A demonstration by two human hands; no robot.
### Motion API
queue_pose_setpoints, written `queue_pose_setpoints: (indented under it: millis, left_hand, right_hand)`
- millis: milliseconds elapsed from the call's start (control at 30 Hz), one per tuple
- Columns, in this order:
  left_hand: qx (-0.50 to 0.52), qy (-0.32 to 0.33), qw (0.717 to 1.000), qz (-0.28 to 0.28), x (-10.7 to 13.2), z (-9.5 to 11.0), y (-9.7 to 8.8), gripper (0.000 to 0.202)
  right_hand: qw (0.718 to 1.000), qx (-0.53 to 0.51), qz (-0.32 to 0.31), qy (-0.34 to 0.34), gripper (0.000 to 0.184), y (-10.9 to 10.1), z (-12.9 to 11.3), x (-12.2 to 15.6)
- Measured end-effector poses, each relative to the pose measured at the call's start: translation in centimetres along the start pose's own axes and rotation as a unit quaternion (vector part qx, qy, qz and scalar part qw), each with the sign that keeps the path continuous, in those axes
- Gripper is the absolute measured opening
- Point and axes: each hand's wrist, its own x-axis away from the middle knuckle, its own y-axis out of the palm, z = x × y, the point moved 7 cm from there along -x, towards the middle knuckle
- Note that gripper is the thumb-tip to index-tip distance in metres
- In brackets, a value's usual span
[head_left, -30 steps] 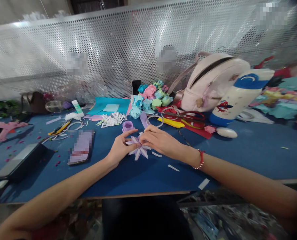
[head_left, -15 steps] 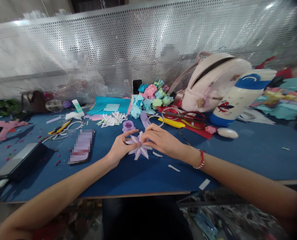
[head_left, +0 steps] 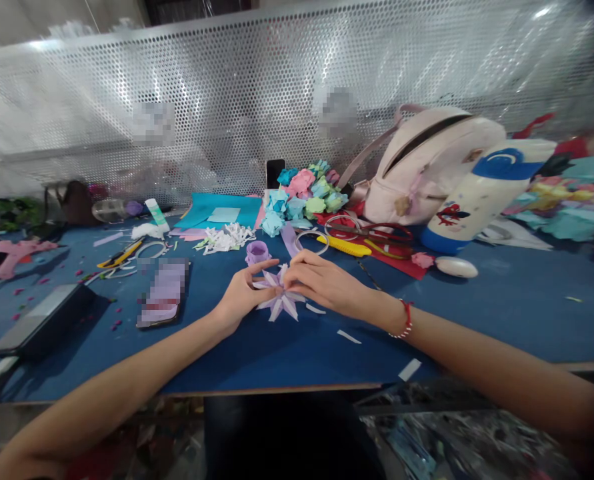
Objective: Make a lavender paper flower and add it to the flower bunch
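Note:
A lilac paper flower [head_left: 280, 298] with pointed petals lies on the blue table [head_left: 507, 307] in front of me. My left hand [head_left: 240, 292] grips its left side, forefinger stretched over the petals. My right hand [head_left: 321, 281] pinches the flower's upper right petals, fingers curled together; a red bracelet sits on that wrist. Small white paper scraps [head_left: 348, 336] lie just to the right of the flower.
A phone [head_left: 163, 292] lies left of my hands, a dark flat case [head_left: 41, 320] further left. Behind are a lilac paper roll [head_left: 257, 252], crumpled coloured paper flowers [head_left: 304, 192], scissors [head_left: 371, 232], a yellow cutter [head_left: 344, 247], a pink backpack [head_left: 427, 160], a white-blue bottle [head_left: 477, 197] and a perforated metal screen.
Both hands stay on the flower; the right fingers have shifted slightly on the upper petals. Nothing else has moved.

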Motion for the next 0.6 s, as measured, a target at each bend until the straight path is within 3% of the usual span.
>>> queue_pose_setpoints:
  millis: [233, 367, 500, 600]
  left_hand:
    - [0.002, 0.005, 1.000, -0.017, -0.2, 0.1, 0.2, 0.077]
    - [0.019, 0.045, 0.998, 0.026, -0.5, 0.4, -0.7, 0.063]
    - [0.033, 0.039, 0.995, 0.091, -0.9, -0.1, -2.3, 0.052]
    - [0.023, 0.034, 0.995, 0.093, -1.0, -0.3, -2.6, 0.051]
  right_hand:
    - [0.999, -0.025, -0.018, -0.025, 0.012, -0.1, -0.1, -0.1]
    - [0.993, -0.096, 0.056, 0.046, 0.009, -1.3, 1.5, -0.2]
    - [0.962, -0.171, 0.155, 0.143, 0.015, -2.8, 4.7, 0.5]
    - [0.948, -0.188, 0.176, 0.189, 0.023, -3.1, 6.5, 0.9]
